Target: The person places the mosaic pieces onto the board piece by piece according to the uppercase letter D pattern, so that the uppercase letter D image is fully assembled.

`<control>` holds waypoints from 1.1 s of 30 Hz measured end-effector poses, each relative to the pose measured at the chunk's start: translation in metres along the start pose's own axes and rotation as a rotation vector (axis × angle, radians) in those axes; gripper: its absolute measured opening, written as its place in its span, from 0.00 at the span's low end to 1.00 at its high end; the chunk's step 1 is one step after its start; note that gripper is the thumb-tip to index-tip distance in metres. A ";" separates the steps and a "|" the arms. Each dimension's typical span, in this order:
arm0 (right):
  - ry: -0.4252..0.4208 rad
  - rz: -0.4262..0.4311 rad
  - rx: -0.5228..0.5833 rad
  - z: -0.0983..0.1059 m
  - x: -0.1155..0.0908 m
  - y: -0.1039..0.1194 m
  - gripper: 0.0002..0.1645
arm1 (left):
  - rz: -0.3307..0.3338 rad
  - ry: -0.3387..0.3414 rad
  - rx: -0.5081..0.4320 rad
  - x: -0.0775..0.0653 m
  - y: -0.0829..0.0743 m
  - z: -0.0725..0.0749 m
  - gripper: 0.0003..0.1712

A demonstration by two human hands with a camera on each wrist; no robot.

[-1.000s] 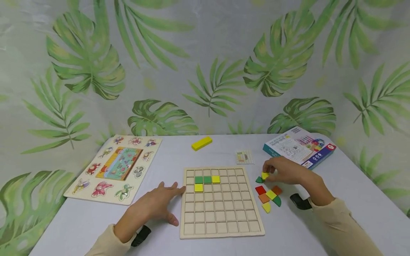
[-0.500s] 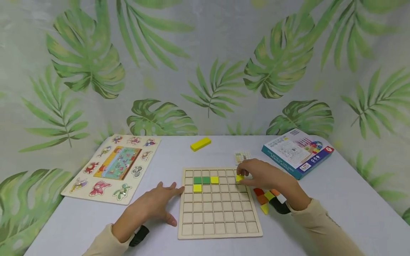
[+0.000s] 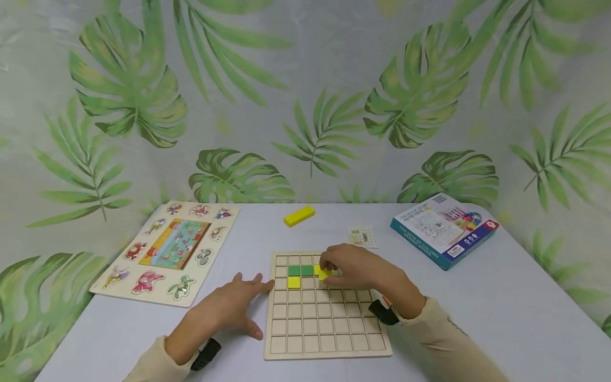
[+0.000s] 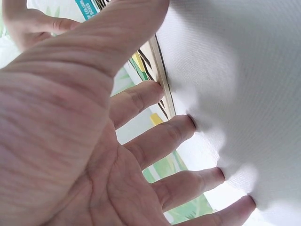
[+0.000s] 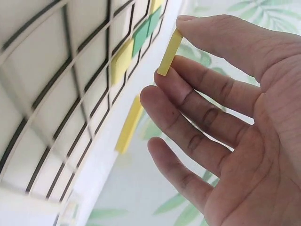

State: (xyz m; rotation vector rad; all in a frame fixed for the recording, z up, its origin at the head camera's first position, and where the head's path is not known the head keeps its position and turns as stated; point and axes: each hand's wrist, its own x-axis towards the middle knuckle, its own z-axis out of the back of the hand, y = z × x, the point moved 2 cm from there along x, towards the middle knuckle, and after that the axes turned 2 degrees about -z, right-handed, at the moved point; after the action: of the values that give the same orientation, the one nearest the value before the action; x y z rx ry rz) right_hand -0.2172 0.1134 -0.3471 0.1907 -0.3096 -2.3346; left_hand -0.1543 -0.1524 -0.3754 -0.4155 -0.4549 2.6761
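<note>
Above the board (image 3: 310, 326), a thin yellow tile (image 5: 170, 54) in pinched right fingers (image 5: 175, 87), left fingers (image 4: 160, 139) outspread.

Your left hand (image 3: 229, 305): palm down, fingers spread, thumb apart | your right hand (image 3: 365, 269): thumb pinching against index and, it seems, middle finger, remaining two bent | your forearms (image 3: 446, 331): angled forward and inward
</note>
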 end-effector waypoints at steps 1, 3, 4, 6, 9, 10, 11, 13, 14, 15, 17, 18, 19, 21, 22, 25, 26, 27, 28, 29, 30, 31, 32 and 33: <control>0.004 0.003 -0.005 -0.001 0.002 0.003 0.10 | 0.000 0.001 0.002 0.000 0.000 0.000 0.60; 0.012 0.006 -0.011 -0.002 0.006 0.008 0.10 | 0.003 0.006 0.004 0.001 0.000 -0.001 0.59; 0.013 0.007 -0.019 -0.003 0.009 0.010 0.10 | 0.004 0.007 0.004 0.001 0.000 -0.001 0.59; 0.018 0.006 -0.036 -0.005 0.013 0.015 0.10 | 0.005 0.009 0.006 0.002 0.001 -0.002 0.59; 0.035 -0.001 -0.059 -0.009 0.019 0.022 0.10 | 0.004 0.010 0.007 0.002 0.001 -0.002 0.59; 0.041 0.001 -0.065 -0.010 0.021 0.025 0.11 | 0.004 0.011 0.008 0.002 0.001 -0.002 0.59; 0.050 -0.001 -0.075 -0.012 0.023 0.027 0.11 | 0.003 0.012 0.008 0.002 0.001 -0.002 0.59; 0.069 -0.010 -0.089 -0.015 0.027 0.032 0.12 | -0.001 0.011 0.010 0.003 0.001 -0.002 0.58; 0.080 -0.013 -0.097 -0.016 0.029 0.035 0.13 | -0.002 0.010 0.011 0.003 0.001 -0.002 0.58; 0.089 -0.015 -0.108 -0.018 0.030 0.037 0.14 | -0.002 0.010 0.012 0.003 0.001 -0.002 0.58; 0.094 -0.009 -0.125 -0.020 0.033 0.041 0.14 | -0.004 0.011 0.013 0.003 0.002 -0.002 0.59; 0.095 0.000 -0.130 -0.021 0.035 0.043 0.14 | -0.003 0.012 0.014 0.003 0.002 -0.001 0.59; 0.093 0.011 -0.141 -0.022 0.036 0.044 0.14 | -0.001 0.013 0.014 0.003 0.003 -0.001 0.59; 0.084 0.034 -0.158 -0.025 0.039 0.046 0.14 | 0.000 0.011 0.014 0.003 0.003 -0.001 0.59; 0.080 0.045 -0.163 -0.027 0.040 0.047 0.14 | 0.000 0.011 0.013 0.003 0.003 -0.001 0.59; 0.074 0.046 -0.181 -0.031 0.043 0.047 0.13 | -0.002 0.013 0.011 0.003 0.003 -0.001 0.59; 0.071 0.044 -0.184 -0.032 0.043 0.047 0.12 | -0.002 0.015 0.012 0.003 0.002 -0.001 0.59; 0.067 0.040 -0.188 -0.033 0.043 0.047 0.12 | 0.000 0.017 0.013 0.003 0.002 -0.001 0.59; 0.063 0.036 -0.193 -0.033 0.043 0.047 0.12 | 0.001 0.019 0.014 0.003 0.002 -0.001 0.59; 0.058 0.033 -0.200 -0.034 0.043 0.047 0.12 | 0.003 0.020 0.015 0.003 0.002 -0.001 0.59; 0.053 0.034 -0.205 -0.034 0.043 0.047 0.12 | 0.005 0.020 0.016 0.003 0.002 -0.001 0.59; 0.049 0.034 -0.209 -0.033 0.043 0.047 0.12 | 0.005 0.019 0.017 0.003 0.002 0.000 0.59; 0.046 0.034 -0.210 -0.033 0.042 0.048 0.12 | 0.005 0.017 0.017 0.003 0.002 0.000 0.59; 0.046 0.033 -0.213 -0.033 0.042 0.048 0.13 | 0.004 0.016 0.016 0.003 0.002 0.000 0.59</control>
State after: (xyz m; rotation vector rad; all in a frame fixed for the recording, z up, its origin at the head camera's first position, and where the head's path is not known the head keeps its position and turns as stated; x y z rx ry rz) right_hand -0.2068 0.0456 -0.3672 0.1341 -0.0401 -2.3076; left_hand -0.1574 -0.1529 -0.3771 -0.4332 -0.4285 2.6766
